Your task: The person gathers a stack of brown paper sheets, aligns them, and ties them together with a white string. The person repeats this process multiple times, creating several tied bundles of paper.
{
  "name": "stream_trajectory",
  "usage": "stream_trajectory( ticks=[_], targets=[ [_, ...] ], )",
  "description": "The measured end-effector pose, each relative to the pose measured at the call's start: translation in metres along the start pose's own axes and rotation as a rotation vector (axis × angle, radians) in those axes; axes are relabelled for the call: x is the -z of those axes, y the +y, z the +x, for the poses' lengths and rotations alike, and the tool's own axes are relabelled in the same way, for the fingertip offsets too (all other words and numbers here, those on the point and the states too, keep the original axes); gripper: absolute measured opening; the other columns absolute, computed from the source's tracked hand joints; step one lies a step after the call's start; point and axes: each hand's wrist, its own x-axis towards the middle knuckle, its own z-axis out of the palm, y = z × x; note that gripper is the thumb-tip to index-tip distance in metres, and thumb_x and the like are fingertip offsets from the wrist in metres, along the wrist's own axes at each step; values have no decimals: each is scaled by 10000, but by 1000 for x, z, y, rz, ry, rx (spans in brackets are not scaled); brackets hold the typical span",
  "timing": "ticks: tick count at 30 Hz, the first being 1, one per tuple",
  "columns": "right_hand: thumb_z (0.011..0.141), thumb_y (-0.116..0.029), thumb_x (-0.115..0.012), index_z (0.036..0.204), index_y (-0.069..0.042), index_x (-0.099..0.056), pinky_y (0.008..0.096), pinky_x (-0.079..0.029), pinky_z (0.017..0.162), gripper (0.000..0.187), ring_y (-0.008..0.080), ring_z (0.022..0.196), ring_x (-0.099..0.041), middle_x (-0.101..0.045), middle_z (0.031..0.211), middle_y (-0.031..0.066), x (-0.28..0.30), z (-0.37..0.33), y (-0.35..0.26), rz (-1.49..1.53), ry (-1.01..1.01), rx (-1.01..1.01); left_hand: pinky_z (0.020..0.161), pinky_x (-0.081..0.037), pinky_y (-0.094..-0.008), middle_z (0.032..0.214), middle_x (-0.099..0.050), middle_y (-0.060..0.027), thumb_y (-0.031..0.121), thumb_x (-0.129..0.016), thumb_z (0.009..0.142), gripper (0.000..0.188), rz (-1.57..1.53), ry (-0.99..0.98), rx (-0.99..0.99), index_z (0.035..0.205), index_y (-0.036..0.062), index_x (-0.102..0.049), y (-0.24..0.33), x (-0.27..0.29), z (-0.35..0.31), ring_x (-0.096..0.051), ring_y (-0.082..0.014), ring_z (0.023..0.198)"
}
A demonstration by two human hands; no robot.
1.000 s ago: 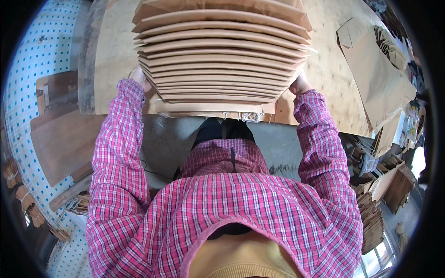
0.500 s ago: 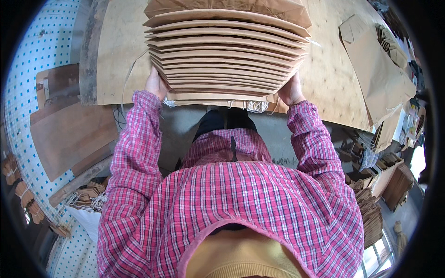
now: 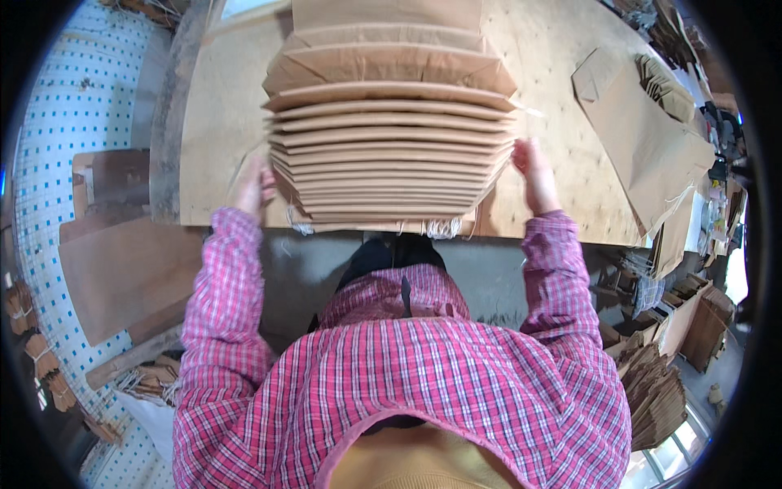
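Head view shows a fanned stack of brown paper bags [image 3: 389, 138] lying on the wooden worktable [image 3: 216, 130], its near edge close to the table's near rim, with thin twine handles [image 3: 444, 228] trailing out over that rim. Half a second ago both hands were pressed against the stack's two sides; now they have come slightly off it, and the stack sits a little farther onto the table than it did a second ago. The left hand [image 3: 254, 189] is just beside the stack's left edge, fingers loosely spread and closed on nothing, though whether a fingertip grazes the paper I cannot tell. The right hand [image 3: 533, 173] is at the stack's right edge, fingers open and upright, touching or nearly touching the bag ends and gripping nothing. That suggests the pile has been set down and squared, with the table bearing its weight rather than the hands. To the right on the table lie loose flat brown bags [image 3: 652, 138], well apart from the stack. Below the table's right end, further bundles of bags [image 3: 652, 391] stand on the floor, and to the left brown boards [image 3: 122, 277] lean by a tiled wall [image 3: 65, 122].
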Motion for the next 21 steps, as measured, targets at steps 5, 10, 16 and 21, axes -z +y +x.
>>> stream_trajectory(
  ticks=[5,10,16,21],
  targets=[
    [965,-357,-589,1378,16,-493,336,-352,1091,564,227,1301,-484,-559,1364,160,-3,18,-146,-238,-290,854,1123,-324,-393,1431,-464,-188,435,-616,939,652,589,-11,-835,1422,43,-422,142,-12,-20,-411,-266,1359],
    [755,-601,-741,1398,-23,-477,397,-429,1042,904,356,1245,-539,-558,1338,240,-101,44,-210,-1003,-358,807,1174,-248,-424,1511,-359,-225,600,-570,897,845,1044,-123,-953,1456,-1,-371,227,-106,-35,-314,-336,1421],
    [900,-260,-608,989,-64,-644,445,-533,714,218,321,812,-662,-666,845,157,-97,-47,-154,-1340,-410,1127,1174,-208,-514,1502,-362,-199,699,-392,923,831,1616,-9,-1035,1480,83,-367,213,-163,-87,-282,-322,1428],
    [937,-315,-564,1204,-56,-558,445,-513,825,372,353,1004,-622,-629,1105,182,-77,-95,-103,-1199,-415,991,1144,-260,-497,1480,-400,-230,612,-339,979,703,1653,-320,-839,1457,102,-415,105,-166,-124,-337,-365,1401]
  ],
)
